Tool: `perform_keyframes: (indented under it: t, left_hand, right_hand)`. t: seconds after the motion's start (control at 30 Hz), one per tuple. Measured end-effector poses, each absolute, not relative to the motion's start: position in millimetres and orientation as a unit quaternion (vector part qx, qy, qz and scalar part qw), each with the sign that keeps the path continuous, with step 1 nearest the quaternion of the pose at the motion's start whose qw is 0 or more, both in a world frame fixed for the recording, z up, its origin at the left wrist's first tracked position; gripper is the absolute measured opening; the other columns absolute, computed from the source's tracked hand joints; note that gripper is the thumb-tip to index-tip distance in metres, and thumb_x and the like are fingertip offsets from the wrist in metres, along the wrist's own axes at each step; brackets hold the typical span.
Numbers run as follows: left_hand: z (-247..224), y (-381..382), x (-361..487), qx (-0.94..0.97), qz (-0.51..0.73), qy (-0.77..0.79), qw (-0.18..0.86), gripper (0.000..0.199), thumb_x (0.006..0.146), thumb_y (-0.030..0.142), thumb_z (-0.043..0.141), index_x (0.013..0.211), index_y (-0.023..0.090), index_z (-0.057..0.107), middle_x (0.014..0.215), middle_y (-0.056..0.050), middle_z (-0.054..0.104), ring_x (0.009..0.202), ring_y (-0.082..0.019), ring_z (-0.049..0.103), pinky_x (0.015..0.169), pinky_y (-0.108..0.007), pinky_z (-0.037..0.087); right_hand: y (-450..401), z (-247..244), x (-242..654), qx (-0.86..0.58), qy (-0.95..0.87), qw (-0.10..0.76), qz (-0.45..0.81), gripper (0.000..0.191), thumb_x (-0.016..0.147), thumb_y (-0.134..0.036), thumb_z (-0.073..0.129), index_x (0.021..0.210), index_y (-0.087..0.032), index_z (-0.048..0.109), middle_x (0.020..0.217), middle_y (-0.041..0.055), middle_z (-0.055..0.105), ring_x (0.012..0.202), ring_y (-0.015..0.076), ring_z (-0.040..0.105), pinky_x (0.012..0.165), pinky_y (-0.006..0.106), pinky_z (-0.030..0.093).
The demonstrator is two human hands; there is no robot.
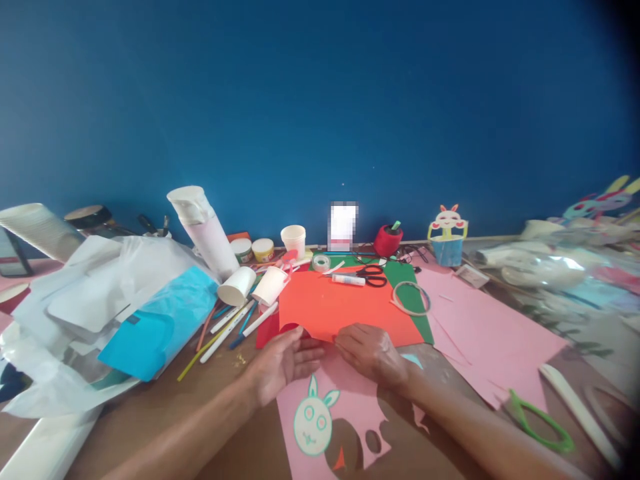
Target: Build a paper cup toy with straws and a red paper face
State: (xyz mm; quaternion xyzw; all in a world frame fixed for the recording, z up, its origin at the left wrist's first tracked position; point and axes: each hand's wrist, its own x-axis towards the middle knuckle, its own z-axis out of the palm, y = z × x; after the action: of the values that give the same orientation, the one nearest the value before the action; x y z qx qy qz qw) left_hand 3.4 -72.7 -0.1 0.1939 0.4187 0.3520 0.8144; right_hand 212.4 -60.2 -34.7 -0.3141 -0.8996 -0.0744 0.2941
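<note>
An orange sheet of paper (pixel 345 307) lies in the middle of the table, its front edge lifted and curling near the left corner. My right hand (pixel 373 350) is closed at that front edge, with its fingertips on the paper. Just left of it, my left hand (pixel 290 360) is open by the curled part, fingers stretched out and thumb up. Below both hands rests a pink sheet (pixel 290 460) with holes cut in it. On this sheet is a white paper rabbit face (pixel 313 427) outlined in green.
Black-handled scissors (pixel 374 275) and a glue tube (pixel 349 281) lie on the orange sheet. Paper cups (pixel 237 287) and markers (pixel 225 333) are at left, beside crumpled plastic with a blue sheet (pixel 160 327). At right are pink paper (pixel 490 333), green scissors (pixel 543 427) and a rabbit-decorated cup (pixel 447 250).
</note>
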Motion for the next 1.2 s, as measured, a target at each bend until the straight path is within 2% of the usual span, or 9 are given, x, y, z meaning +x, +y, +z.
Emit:
perform_keyframes:
  t: [0.07,0.17,0.37,0.53,0.63,0.8,1.2]
  left_hand:
    - [-1,-71,13,0.168,0.336,0.379,0.846,0.035,0.078,0.04,0.05,0.097,0.01,0.053,0.097,-0.016,0.062,0.088,-0.025,0.061,0.07,-0.031,0.048]
    - [-5,-67,25,0.152,0.357,0.321,0.864,0.037,0.079,0.042,0.049,0.102,0.013,0.053,0.095,-0.014,0.063,0.086,-0.025,0.062,0.071,-0.034,0.049]
    - [-20,-62,30,0.122,0.375,0.387,0.834,0.033,0.077,0.03,0.055,0.102,0.009,0.053,0.093,-0.014,0.065,0.08,-0.025,0.063,0.074,-0.04,0.05]
    - [-19,-60,29,0.087,0.368,0.44,0.814,0.031,0.077,0.025,0.055,0.103,0.01,0.05,0.085,-0.013,0.067,0.072,-0.024,0.064,0.068,-0.041,0.052]
    - [-15,-60,30,0.08,0.363,0.435,0.82,0.03,0.078,0.028,0.053,0.103,0.012,0.05,0.082,-0.011,0.067,0.07,-0.023,0.064,0.064,-0.039,0.052]
    - [-14,-60,30,0.086,0.364,0.426,0.824,0.03,0.079,0.029,0.051,0.104,0.013,0.049,0.084,-0.009,0.066,0.069,-0.021,0.064,0.063,-0.038,0.053]
    - [-15,-60,28,0.116,0.341,0.437,0.824,0.029,0.082,0.031,0.046,0.101,0.01,0.051,0.08,-0.011,0.066,0.064,-0.02,0.064,0.053,-0.031,0.052]
  right_hand:
    - [-61,-32,213,-0.309,-0.899,0.301,-0.074,0.021,0.087,-0.021,0.041,0.076,-0.016,0.059,0.07,0.0047,0.058,0.068,0.0115,0.052,0.065,0.024,0.039]
    - [-63,-30,212,-0.302,-0.902,0.302,-0.066,0.019,0.086,-0.021,0.043,0.077,-0.016,0.059,0.07,0.0046,0.058,0.069,0.0117,0.053,0.064,0.024,0.039]
    - [-64,-28,212,-0.307,-0.903,0.302,-0.006,0.013,0.083,-0.024,0.048,0.082,-0.017,0.059,0.074,0.0042,0.061,0.073,0.0135,0.054,0.066,0.025,0.04]
    - [-43,-23,229,-0.416,-0.849,0.325,-0.007,0.016,0.085,-0.025,0.046,0.086,-0.018,0.06,0.085,0.0062,0.064,0.081,0.0162,0.055,0.072,0.029,0.039]
    - [-21,-18,244,-0.463,-0.837,0.286,-0.05,0.018,0.085,-0.025,0.044,0.087,-0.019,0.061,0.09,0.0061,0.064,0.084,0.0172,0.055,0.075,0.031,0.038]
    - [11,-18,253,-0.501,-0.83,0.219,-0.112,0.022,0.083,-0.025,0.047,0.102,-0.021,0.057,0.102,0.0071,0.06,0.095,0.0205,0.05,0.078,0.032,0.034]
    - [34,-31,260,-0.58,-0.785,0.15,-0.157,0.018,0.083,-0.029,0.048,0.096,-0.022,0.059,0.091,0.0065,0.059,0.088,0.021,0.047,0.072,0.032,0.028]
